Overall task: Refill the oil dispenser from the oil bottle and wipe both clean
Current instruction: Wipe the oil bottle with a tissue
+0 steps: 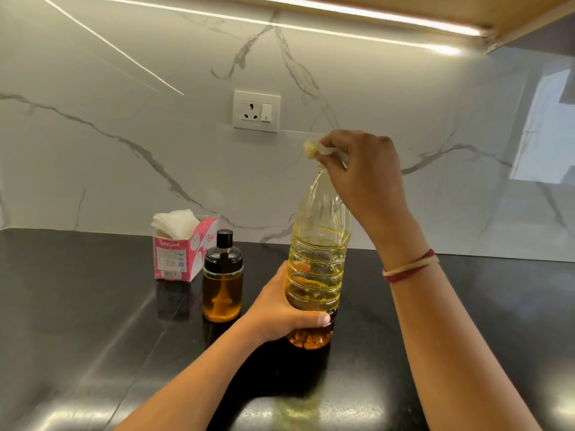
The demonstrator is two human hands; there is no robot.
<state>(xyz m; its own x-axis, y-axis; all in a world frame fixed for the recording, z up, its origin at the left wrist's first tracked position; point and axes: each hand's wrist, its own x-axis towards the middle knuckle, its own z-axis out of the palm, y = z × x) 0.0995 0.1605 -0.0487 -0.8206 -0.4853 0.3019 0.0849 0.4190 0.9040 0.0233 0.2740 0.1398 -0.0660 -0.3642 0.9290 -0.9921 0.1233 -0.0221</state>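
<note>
A home kitchen: a polished black stone counter (93, 321) meets a white marble-veined backsplash (124, 150) with a wall socket and switch (257, 111), lit by a strip light (373, 14) under an overhead cabinet (466, 7).

Tall clear plastic oil bottle (317, 259) upright on dark stone counter (77, 321). Left hand (280, 309) grips its lower body. Right hand (357, 169), above that grip at the neck, pinches crumpled tissue wad (311, 149). Left of lower grip: black-lidded glass oil dispenser (222, 284); behind-left of it, pink cardboard tissue box (177, 247).
</note>
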